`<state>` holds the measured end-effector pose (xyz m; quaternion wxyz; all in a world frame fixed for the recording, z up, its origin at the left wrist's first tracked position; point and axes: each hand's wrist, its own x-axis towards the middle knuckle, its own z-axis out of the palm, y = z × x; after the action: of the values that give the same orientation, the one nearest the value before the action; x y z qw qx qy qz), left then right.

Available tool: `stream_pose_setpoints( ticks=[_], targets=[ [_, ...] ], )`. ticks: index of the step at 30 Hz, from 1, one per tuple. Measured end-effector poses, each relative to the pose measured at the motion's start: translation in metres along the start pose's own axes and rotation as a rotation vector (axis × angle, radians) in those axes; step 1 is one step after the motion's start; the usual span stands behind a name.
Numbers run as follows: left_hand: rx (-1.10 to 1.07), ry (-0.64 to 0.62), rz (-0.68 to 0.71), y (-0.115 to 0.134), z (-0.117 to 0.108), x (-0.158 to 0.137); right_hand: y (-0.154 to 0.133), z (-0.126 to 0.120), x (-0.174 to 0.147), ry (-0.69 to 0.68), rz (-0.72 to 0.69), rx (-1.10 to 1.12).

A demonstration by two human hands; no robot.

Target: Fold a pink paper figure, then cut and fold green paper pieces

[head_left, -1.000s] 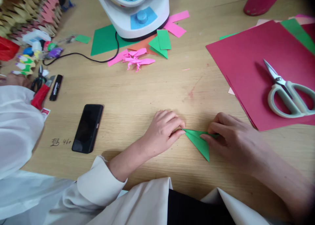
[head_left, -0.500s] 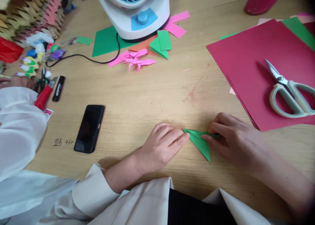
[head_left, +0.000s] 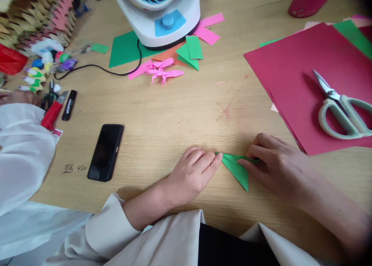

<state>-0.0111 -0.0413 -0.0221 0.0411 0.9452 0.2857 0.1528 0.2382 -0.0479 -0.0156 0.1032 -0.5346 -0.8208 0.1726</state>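
Observation:
A folded piece of green paper [head_left: 236, 171] lies on the wooden table [head_left: 174, 118] close to my body, one pointed corner aimed toward me. My left hand [head_left: 193, 175] pinches its left tip between thumb and forefinger. At the other end, my right hand [head_left: 269, 165] grips the top right edge, the thumb on the near side and bent fingers behind. The paper's right end is hidden under those fingers. To the right rest white-handled scissors [head_left: 337, 107] on a stack of dark red paper [head_left: 279, 72].
A black phone [head_left: 106, 151] lies to the left. Farther back stand a white device [head_left: 180, 14] with a blue knob, a pink folded paper figure [head_left: 162, 70] and green paper pieces [head_left: 194, 48]. At left, a co-worker's white sleeve [head_left: 24, 149] is near a red-handled cutter [head_left: 52, 114] and a black marker [head_left: 69, 105].
My left thumb has shifted slightly up and left onto the paper's top left tip. My right hand and the paper stay almost still.

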Motion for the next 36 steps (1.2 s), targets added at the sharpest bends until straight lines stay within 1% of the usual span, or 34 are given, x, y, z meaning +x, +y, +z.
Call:
stream_pose_setpoints(
  ticks=[6,14,20,27,36],
  targets=[
    [0.004,0.002,0.0,0.0011,-0.0002,0.0011,0.0,0.0,0.0005,0.009,-0.002,0.014],
    [-0.022,-0.036,-0.019,0.0024,0.0009,0.0007,0.0009,0.001,0.0003,0.023,0.018,0.04],
    [0.041,-0.085,-0.018,0.0055,-0.0004,0.0001,0.0002,0.0011,0.0004,0.025,0.037,0.06],
    [0.071,-0.092,-0.011,0.0074,-0.0016,0.0,0.0005,0.0025,0.0008,0.059,0.032,0.05],
    [0.068,-0.097,-0.008,0.0074,0.0002,-0.0019,-0.0023,0.0003,0.0014,0.032,0.068,0.071]
  ],
)
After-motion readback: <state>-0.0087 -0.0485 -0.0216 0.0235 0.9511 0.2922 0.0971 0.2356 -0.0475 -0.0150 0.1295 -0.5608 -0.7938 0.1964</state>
